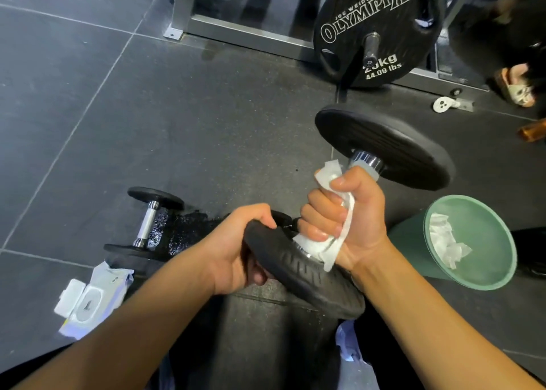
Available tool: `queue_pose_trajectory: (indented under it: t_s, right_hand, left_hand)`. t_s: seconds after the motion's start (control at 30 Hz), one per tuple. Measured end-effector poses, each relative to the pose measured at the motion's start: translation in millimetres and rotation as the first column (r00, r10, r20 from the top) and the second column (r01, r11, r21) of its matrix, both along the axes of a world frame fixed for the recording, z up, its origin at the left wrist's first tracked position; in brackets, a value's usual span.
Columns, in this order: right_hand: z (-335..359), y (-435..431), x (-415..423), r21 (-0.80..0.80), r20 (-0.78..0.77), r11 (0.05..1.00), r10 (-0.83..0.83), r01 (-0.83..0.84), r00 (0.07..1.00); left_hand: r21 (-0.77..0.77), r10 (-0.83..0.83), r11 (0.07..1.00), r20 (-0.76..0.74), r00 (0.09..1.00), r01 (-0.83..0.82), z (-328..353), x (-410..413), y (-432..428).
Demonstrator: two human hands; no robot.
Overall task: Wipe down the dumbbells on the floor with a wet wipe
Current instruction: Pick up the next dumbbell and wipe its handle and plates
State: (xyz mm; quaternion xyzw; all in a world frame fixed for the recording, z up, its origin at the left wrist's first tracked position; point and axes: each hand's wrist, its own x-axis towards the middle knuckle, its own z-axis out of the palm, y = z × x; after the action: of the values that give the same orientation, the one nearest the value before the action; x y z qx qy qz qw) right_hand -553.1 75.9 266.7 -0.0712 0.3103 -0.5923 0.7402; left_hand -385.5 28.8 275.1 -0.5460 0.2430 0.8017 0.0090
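Note:
I hold a black dumbbell (390, 147) up off the floor, tilted, its far disc toward the upper right. My left hand (239, 248) grips the rim of its near disc (298, 271). My right hand (345, 212) is wrapped round the chrome handle with a white wet wipe (334, 242) bunched between palm and bar; most of the handle is hidden. A second, smaller dumbbell (147, 221) lies on the dark floor to the left, with a wet patch beside it.
An open pack of wet wipes (88, 298) lies at the lower left. A green bin (484, 236) holding used wipes is tipped on its side at the right. A 20 kg plate on a barbell (375, 26) and a metal rack frame stand behind. Another person's foot (517, 85) is at the far right.

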Motion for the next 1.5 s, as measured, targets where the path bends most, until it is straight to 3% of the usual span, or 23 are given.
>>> queue_pose_trajectory:
  t_s: [0.2,0.27,0.4,0.5,0.67,0.8,1.0,1.17,1.27,1.37,1.43,1.5]
  right_hand:
    - [6,-8,1,0.167,-0.266,0.924,-0.293,0.344,0.918]
    - [9,-10,2,0.183,-0.352,0.886,-0.345,0.425,0.87]
    - [10,-16,0,0.201,-0.416,0.781,-0.479,0.592,0.773]
    - [6,-19,-3,0.233,-0.418,0.719,-0.534,0.654,0.735]
    - [-3,-29,-18,0.205,-0.38,0.635,-0.65,0.745,0.658]
    - [11,-20,-33,0.101,-0.316,0.761,-0.586,0.641,0.746]
    - [19,-10,-38,-0.037,-0.32,0.863,-0.488,0.504,0.812]
    - [18,-4,-48,-0.16,-0.307,0.974,-0.203,0.16,0.93]
    - [14,0,-49,-0.26,-0.247,0.959,0.044,-0.11,0.968]
    - [11,3,-45,-0.337,-0.023,0.892,0.311,-0.3,0.95]
    - [8,4,-40,-0.355,0.055,0.876,0.368,-0.327,0.928]
    - [4,2,-36,-0.365,0.015,0.883,0.324,-0.296,0.946]
  left_hand:
    - [-0.216,0.091,0.969,-0.123,0.988,-0.117,2,-11,9]
    - [-0.398,0.094,0.911,-0.055,0.994,-0.109,7,-16,19]
    - [-0.708,0.046,0.702,0.161,0.986,0.083,8,-24,42]
    - [-0.762,0.029,0.636,0.184,0.983,0.124,3,-26,48]
    - [-0.742,0.014,0.667,0.107,0.994,0.071,0,-28,34]
    - [-0.605,0.048,0.794,-0.031,0.998,-0.057,0,-29,34]
    - [-0.454,0.087,0.879,-0.143,0.986,-0.144,-1,-28,30]
    - [-0.308,0.1,0.939,-0.181,0.978,-0.153,-7,-24,22]
    - [-0.175,0.032,0.982,-0.189,0.981,-0.065,-2,-16,14]
    - [-0.107,-0.183,0.979,-0.081,0.98,0.174,-2,-16,3]
    - [-0.155,-0.304,0.943,-0.044,0.952,0.294,-6,-10,6]
    - [-0.155,-0.2,0.97,-0.063,0.978,0.189,-7,-9,9]
